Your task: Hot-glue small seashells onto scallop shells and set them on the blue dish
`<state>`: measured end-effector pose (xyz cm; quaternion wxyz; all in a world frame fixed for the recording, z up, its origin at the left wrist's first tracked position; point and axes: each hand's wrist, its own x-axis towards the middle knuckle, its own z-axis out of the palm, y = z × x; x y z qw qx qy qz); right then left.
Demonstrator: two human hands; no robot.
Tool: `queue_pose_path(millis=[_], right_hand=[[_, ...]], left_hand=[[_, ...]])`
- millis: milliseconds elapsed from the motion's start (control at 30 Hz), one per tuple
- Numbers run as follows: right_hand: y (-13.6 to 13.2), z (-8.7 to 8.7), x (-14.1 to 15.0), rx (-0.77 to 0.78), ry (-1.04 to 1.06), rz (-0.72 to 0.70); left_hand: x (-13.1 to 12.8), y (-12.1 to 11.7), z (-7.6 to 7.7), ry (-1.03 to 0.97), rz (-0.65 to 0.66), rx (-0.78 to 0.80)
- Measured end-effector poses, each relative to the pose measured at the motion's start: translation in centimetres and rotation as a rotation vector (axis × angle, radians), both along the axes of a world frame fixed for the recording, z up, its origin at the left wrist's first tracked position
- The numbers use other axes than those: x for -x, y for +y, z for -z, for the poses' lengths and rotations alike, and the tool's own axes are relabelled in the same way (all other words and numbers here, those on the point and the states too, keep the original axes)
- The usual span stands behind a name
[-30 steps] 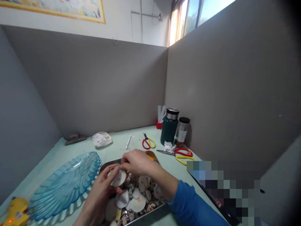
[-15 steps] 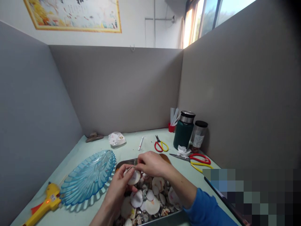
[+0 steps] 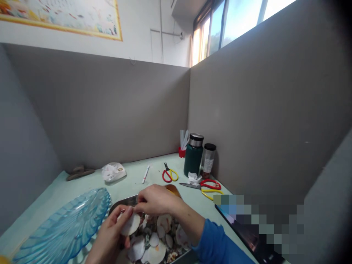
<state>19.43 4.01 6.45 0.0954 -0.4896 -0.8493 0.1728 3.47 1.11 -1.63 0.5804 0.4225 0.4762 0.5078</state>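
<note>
My left hand (image 3: 112,228) is closed on a white seashell (image 3: 131,224), thumb on top and fingers curled below it. At the upper edge of that shell, my right hand (image 3: 155,201) pinches with its fingertips against the left thumb and finger. Whatever lies in this pinch is too small or hidden to make out. Both hands are over a metal tray (image 3: 127,200) heaped with seashells (image 3: 155,253), pale flat ones and small spiral ones. My left forearm covers part of the tray's near left side.
To the left lies a blue shell-shaped dish (image 3: 68,223). Behind the tray are small scissors (image 3: 170,175), a white stick (image 3: 145,174) and a white packet (image 3: 113,172). On the right stand a green flask (image 3: 193,157) and a jar (image 3: 209,161), with larger scissors (image 3: 205,186) in front.
The view has turned right, so the table things sit further left in the picture. Both hands remain together at the shell, and the glue gun has nearly left the picture.
</note>
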Motion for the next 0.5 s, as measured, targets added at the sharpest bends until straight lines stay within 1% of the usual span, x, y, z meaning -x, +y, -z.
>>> queue_pose_path(millis=[100, 200, 333, 500], right_hand=[[0.20, 0.12, -0.01, 0.002, -0.007, -0.016], [0.45, 0.33, 0.00, -0.004, -0.028, -0.017], [0.58, 0.50, 0.11, -0.003, -0.027, -0.007], [0.60, 0.54, -0.38, 0.005, -0.017, 0.005]], left_hand=[[0.03, 0.18, 0.22, 0.008, 0.008, 0.014], [-0.19, -0.05, -0.01, 0.005, -0.016, 0.027], [-0.40, -0.31, -0.36, -0.001, -0.016, 0.036], [-0.40, -0.01, 0.02, -0.008, 0.002, 0.044]])
